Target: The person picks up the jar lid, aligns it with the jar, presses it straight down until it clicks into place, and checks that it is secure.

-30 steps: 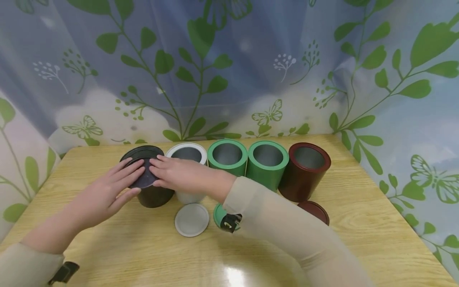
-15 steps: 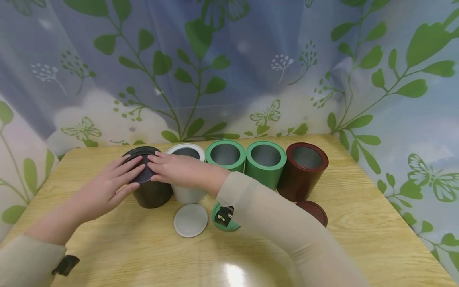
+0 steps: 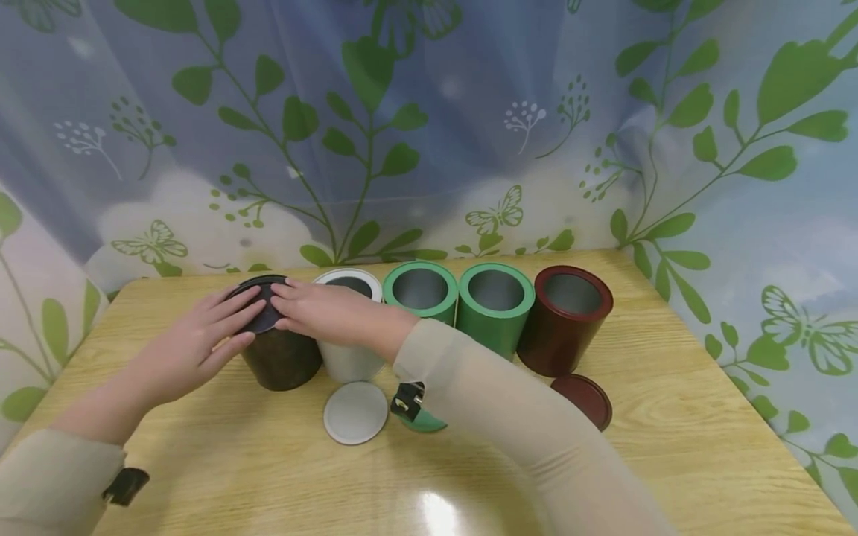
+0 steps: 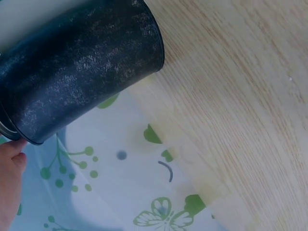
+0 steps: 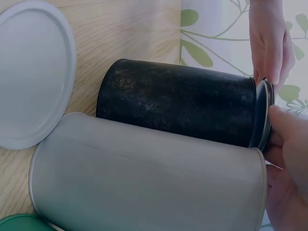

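In the head view, a black can (image 3: 281,365) stands upright at the left end of a row of cans. Its black lid (image 3: 261,318) lies over the mouth. My left hand (image 3: 194,339) presses on the lid's left side with extended fingers. From the right, my right hand (image 3: 328,309) rests its fingertips on the same lid, passing over the white can (image 3: 351,361). The right wrist view shows the lid (image 5: 262,115) at the rim of the black can (image 5: 178,101), a thin gap along one side. The left wrist view catches only part of my left hand (image 4: 9,178).
Two green cans (image 3: 496,324) and a dark red can (image 3: 559,342) stand uncovered in the row. In front lie a white lid (image 3: 356,413), a green lid (image 3: 425,422) partly behind my right wrist, and a dark red lid (image 3: 583,400). A patterned curtain (image 3: 429,201) hangs behind the table.
The black lid has settled from a forward, tilted position back over the black can's mouth. Both hands have moved slightly with it, staying on the lid.
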Demonstrator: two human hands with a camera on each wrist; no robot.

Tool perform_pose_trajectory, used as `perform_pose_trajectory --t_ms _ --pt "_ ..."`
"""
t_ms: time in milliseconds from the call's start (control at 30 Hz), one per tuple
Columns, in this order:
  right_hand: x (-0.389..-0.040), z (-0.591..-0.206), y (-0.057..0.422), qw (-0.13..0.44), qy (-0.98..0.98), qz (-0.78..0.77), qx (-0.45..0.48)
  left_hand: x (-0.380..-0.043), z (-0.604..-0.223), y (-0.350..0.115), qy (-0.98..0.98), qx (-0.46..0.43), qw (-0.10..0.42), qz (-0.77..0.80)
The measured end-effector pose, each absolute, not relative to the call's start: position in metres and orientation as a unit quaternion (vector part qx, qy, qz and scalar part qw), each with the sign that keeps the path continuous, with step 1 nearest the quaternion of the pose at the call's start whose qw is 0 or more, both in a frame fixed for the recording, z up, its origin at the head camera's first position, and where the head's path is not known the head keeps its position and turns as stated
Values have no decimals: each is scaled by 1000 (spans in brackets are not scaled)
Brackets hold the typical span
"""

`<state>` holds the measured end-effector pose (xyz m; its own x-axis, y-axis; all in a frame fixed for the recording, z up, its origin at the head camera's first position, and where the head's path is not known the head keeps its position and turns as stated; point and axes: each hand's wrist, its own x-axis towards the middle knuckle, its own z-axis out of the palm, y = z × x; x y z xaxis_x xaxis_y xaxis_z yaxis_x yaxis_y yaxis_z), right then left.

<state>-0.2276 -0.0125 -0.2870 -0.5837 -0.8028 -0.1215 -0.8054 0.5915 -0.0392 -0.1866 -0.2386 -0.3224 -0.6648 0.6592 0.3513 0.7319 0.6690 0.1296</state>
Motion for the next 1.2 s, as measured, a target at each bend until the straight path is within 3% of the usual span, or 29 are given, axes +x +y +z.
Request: perform_pose_trajectory --t_ms 1200 --pt "-236 -292 -27 51 915 41 -398 -200 -315 -239 -930 -339 44 -138"
